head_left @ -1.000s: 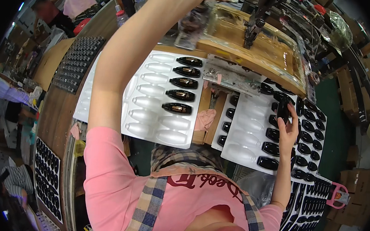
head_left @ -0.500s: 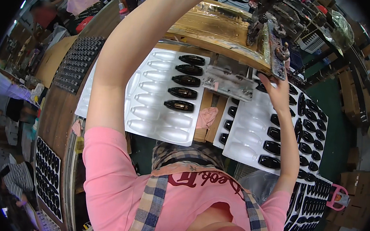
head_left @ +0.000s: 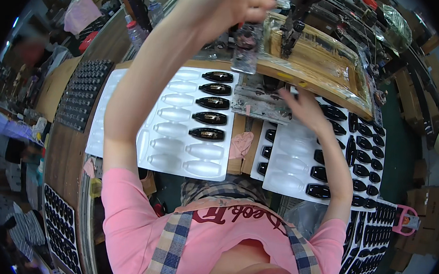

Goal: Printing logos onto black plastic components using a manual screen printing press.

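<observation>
My left hand (head_left: pixel 253 4) is raised at the top, beside the machine's metal arm, its fingers curled together; what they hold, if anything, is hidden. Below it hangs a worn metal block (head_left: pixel 245 54). My right hand (head_left: pixel 307 109) reaches under the gold-smeared wooden screen frame (head_left: pixel 306 77), fingers apart, close to the metal fixture (head_left: pixel 261 103). A dark piece (head_left: pixel 271 83), partly hidden by the frame, sits at the fixture. To the left, a white moulded tray (head_left: pixel 170 143) carries a column of glossy black bottle-shaped pieces (head_left: pixel 209 117) with gold print.
At right, another white tray (head_left: pixel 285 165) holds black pieces, with more trays (head_left: pixel 369 236) beyond. A pink cloth (head_left: pixel 241 145) lies between the trays. Far left are a rack of small dark parts (head_left: pixel 83 93) and a pink stool (head_left: pixel 406 221) stands at far right.
My left hand has come lower into view. My right hand has moved left from the frame's right end to the fixture. The screen frame appears farther right, and the whole view has shifted slightly.
</observation>
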`<state>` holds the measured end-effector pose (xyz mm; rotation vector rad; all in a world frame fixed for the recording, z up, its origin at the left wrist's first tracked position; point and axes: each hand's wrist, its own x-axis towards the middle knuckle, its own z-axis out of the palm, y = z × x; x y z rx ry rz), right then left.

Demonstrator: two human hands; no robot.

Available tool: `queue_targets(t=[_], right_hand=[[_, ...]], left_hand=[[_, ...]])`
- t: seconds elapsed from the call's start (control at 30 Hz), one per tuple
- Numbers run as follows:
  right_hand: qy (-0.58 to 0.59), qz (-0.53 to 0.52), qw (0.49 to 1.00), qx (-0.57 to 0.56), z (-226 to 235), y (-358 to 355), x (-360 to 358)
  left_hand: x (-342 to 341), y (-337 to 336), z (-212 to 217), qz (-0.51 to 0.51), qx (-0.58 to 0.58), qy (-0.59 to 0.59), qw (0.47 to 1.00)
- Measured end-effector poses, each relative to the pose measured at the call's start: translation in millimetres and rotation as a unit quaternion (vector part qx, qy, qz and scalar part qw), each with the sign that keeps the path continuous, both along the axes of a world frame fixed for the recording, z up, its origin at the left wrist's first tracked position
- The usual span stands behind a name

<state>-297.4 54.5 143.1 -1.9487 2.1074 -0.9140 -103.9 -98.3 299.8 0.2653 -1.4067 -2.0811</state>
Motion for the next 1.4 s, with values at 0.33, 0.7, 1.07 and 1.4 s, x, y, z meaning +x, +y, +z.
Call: queue_targets(t=[0.33, 0.7, 1.07, 1.4], right_hand=[[0.307, -0.124, 0.926, 0.181, -54.7, 30.4, -61.0], [0.247, -0.162, 0.950, 0.104, -32.2, 48.7, -57.6], [-0.118, -0.122, 0.985, 0.002, 14.9, 55.2, -23.6], [-0.034, -0.073, 0.995, 0.058, 7.0, -15.5, 12.8]], left_hand=[[57.0, 66.4, -123.3, -0.083, -0.326, -0.023, 0.941], [42.3, -12.1, -183.1, 0.272, -0.376, -0.114, 0.879], [-58.9, -48.5, -213.0, 0.240, -0.562, -0.024, 0.791], [-21.3, -77.6, -187.4, 0.151, -0.134, -0.024, 0.979]])
